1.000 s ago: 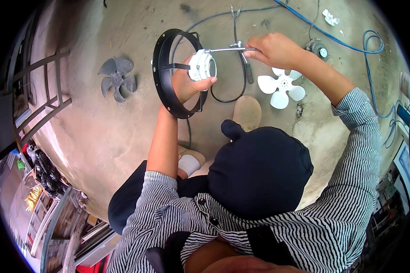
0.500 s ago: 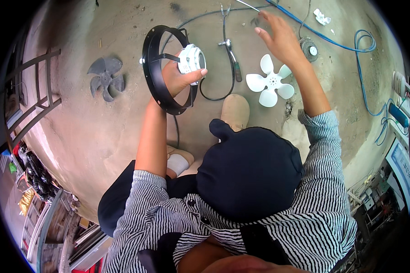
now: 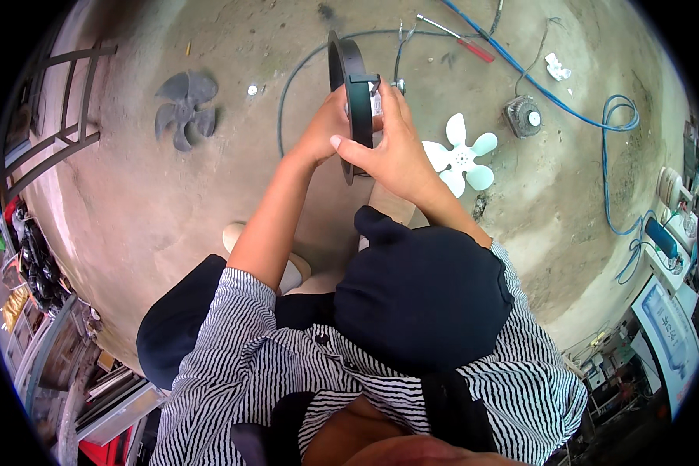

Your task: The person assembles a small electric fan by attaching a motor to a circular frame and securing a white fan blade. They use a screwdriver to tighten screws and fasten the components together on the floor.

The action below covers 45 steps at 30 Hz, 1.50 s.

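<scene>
Edgewise, the upright black ring (image 3: 359, 116) faces right

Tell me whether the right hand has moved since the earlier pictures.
Yes: judged against the white fan blade, the right hand has moved from above it in the view to its left, by the black ring.

Fan blade (image 3: 185, 110) left of ring frame (image 3: 359, 113), another blade (image 3: 461, 159) right, screwdriver (image 3: 474, 48) beyond
</scene>
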Each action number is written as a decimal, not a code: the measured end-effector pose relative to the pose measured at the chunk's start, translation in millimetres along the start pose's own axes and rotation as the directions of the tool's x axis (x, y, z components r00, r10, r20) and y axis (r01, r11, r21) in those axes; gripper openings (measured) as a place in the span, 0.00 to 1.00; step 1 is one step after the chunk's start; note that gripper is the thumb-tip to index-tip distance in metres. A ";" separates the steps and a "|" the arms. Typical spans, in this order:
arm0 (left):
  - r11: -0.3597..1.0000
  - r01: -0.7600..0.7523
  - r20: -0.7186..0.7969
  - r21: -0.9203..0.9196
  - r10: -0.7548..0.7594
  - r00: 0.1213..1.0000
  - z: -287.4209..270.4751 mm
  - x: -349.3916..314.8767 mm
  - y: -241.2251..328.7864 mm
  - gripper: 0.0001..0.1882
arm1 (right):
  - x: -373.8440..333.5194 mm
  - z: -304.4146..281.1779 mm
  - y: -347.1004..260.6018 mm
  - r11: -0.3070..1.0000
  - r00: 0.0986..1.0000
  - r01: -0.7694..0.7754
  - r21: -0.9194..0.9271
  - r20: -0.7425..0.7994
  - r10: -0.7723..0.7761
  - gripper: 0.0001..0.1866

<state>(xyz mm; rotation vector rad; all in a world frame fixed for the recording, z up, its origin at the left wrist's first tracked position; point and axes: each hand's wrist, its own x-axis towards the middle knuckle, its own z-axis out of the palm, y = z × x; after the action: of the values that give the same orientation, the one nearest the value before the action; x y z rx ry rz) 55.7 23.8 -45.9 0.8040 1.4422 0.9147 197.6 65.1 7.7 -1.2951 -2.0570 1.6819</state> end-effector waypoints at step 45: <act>0.580 0.149 -0.101 -0.801 -0.377 0.921 -74.5 -14.9 -76.1 0.40 | 119.3 -29.0 120.2 0.958 0.985 -0.155 0.239 -0.042 0.170 0.16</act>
<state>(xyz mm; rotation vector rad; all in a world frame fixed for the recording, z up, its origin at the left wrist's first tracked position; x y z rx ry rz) -15.0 -30.0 -106.6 -0.2164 1.1448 1.2996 203.8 167.5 -130.2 -1.4482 -1.6951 1.8613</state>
